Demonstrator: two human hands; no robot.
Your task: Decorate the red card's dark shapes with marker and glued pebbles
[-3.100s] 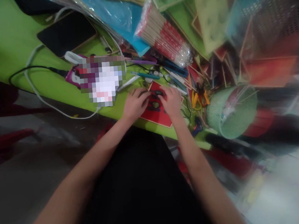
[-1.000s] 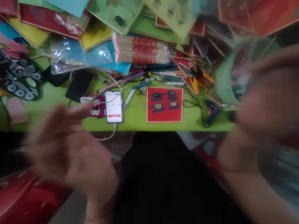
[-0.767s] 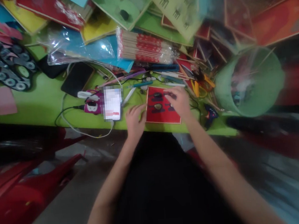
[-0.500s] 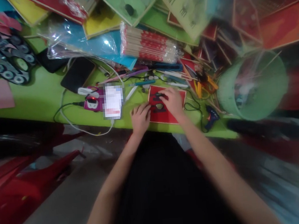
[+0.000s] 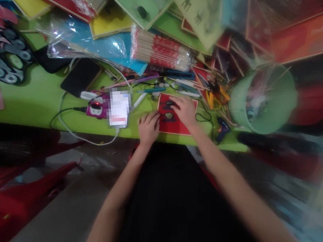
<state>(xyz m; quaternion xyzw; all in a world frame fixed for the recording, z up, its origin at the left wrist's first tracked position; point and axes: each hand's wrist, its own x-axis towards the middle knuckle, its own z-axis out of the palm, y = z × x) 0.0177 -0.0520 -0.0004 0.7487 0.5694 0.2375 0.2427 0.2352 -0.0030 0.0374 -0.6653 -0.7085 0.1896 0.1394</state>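
A red board with a thin pale border lies on the green table near its front edge. Dark painted shapes and a pale pebble show on its face. My left hand rests at the board's left edge, fingers stretched out and fingertips touching it. Over the upper right of the board, my right hand has thumb and fingers closed around a small dark pebble, which sits on or just above a dark shape. Blur hides whether it touches the board.
Left of the board are a phone with a lit screen, a purple power strip and cables. To the right lie a glue gun, orange-handled pliers and a green bucket. Bundled sticks and coloured boards pile up behind.
The view has shifted slightly, so the table's things appear a little further left. Both hands keep nearly the same places at the board, the right still at the dark pebble.
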